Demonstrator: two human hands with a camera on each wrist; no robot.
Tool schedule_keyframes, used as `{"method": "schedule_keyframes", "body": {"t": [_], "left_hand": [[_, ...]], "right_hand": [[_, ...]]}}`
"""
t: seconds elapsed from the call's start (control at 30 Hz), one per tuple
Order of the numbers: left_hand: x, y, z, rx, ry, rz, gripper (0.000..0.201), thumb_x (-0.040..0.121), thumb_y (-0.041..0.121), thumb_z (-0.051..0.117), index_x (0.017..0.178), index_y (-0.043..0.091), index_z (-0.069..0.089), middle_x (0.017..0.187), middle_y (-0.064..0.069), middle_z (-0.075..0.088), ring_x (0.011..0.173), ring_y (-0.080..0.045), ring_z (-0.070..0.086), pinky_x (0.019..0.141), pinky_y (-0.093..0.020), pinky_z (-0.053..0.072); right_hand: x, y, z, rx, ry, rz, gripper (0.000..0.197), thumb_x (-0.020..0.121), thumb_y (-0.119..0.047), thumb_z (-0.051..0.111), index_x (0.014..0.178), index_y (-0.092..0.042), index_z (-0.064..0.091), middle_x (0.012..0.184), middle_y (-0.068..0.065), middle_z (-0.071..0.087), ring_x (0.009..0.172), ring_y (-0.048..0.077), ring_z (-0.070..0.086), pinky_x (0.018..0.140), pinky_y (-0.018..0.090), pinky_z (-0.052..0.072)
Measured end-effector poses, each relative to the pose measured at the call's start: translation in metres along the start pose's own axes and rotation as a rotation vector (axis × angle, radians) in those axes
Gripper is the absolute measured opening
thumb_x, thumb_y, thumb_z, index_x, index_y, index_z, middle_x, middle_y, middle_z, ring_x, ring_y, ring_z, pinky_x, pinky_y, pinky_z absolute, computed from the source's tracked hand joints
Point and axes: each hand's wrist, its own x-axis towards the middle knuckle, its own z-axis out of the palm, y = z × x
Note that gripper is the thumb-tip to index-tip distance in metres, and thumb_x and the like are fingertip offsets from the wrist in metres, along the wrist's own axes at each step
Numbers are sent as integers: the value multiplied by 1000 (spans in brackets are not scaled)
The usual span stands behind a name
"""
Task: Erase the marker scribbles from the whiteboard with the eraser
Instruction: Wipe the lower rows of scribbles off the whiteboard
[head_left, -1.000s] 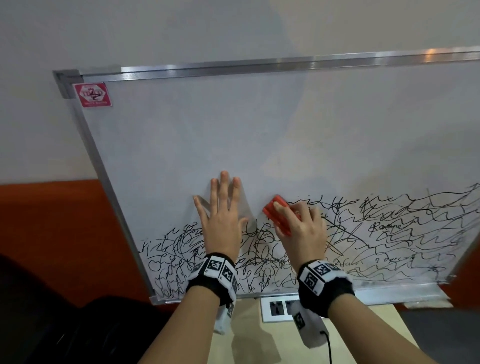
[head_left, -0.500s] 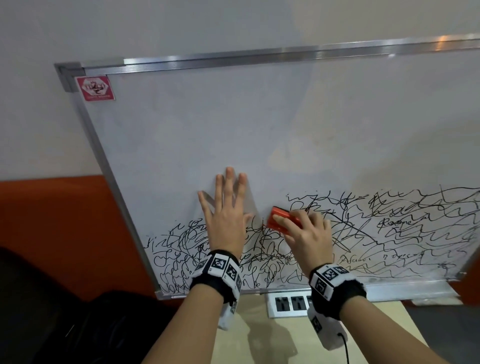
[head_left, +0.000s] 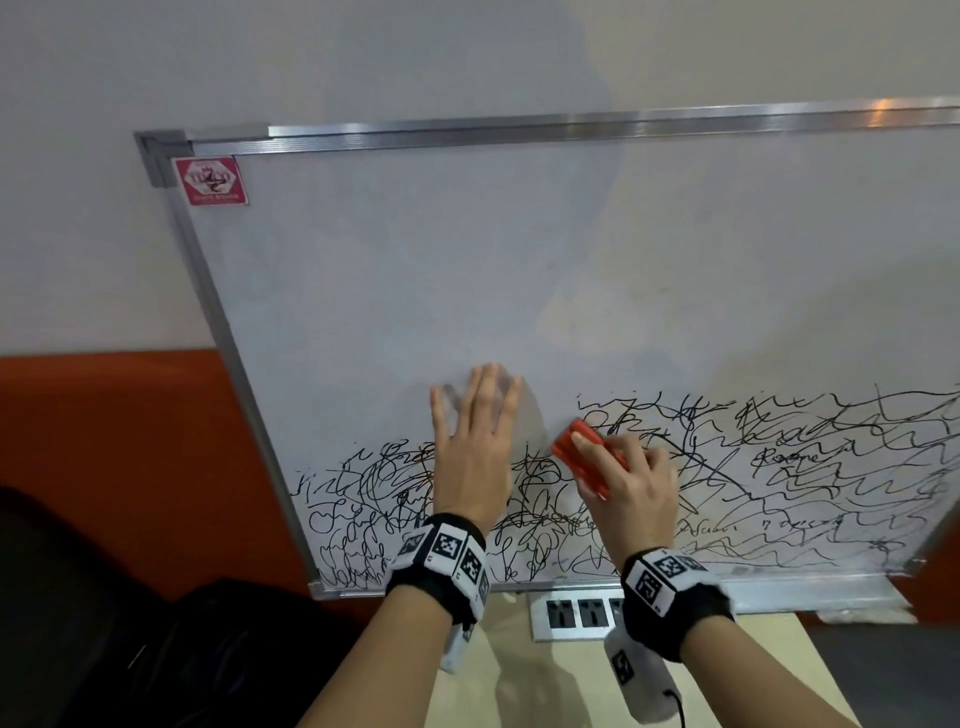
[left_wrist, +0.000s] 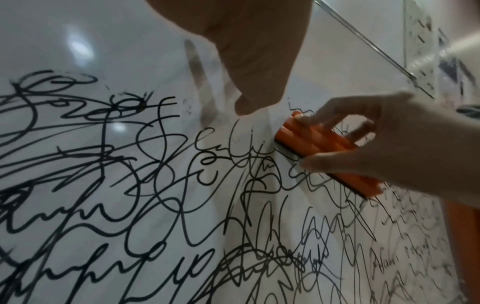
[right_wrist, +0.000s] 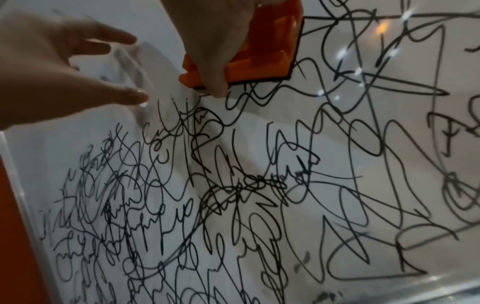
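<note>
A metal-framed whiteboard (head_left: 467, 270) leans against the wall, its upper part wiped and its lower band covered in black marker scribbles (head_left: 779, 467). My right hand (head_left: 631, 483) grips an orange eraser (head_left: 584, 460) pressed flat on the board at the scribbles' upper edge. The eraser (left_wrist: 319, 142) shows a dark felt face against the board, and the eraser (right_wrist: 262, 55) shows again in the right wrist view. My left hand (head_left: 475, 441) lies flat on the board with straight, spread fingers, just left of the eraser.
A red sticker (head_left: 210, 181) marks the board's top left corner. A metal tray (head_left: 810, 592) runs along the bottom edge. Below it is a power strip (head_left: 576, 613) on a beige tabletop (head_left: 545, 691). An orange wall panel (head_left: 114, 457) lies to the left.
The eraser in my right hand has slid down and right into the scribbles. My left hand has stayed flat on the board. The head view has tilted, so the board sits lower in frame.
</note>
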Motion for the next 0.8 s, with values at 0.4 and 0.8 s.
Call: {"method": "schedule_keyframes", "body": {"t": [0.4, 0.8], "left_hand": [[25, 22, 6, -14, -5, 66, 117, 75, 11, 83, 161, 20, 4, 167, -12, -5, 154, -31, -1, 122, -58, 10], [20, 26, 9, -193, -11, 54, 88, 92, 19, 61, 161, 20, 8, 168, -9, -4, 155, -29, -3, 123, -58, 9]], "right_hand": [[0, 12, -6, -34, -28, 23, 71, 58, -22, 95, 118, -30, 59, 106, 2, 63, 82, 29, 48, 65, 39, 47], [-1, 25, -19, -44, -42, 33, 64, 59, -23, 95, 116, -28, 65, 104, 2, 64, 79, 30, 51, 65, 38, 48]]}}
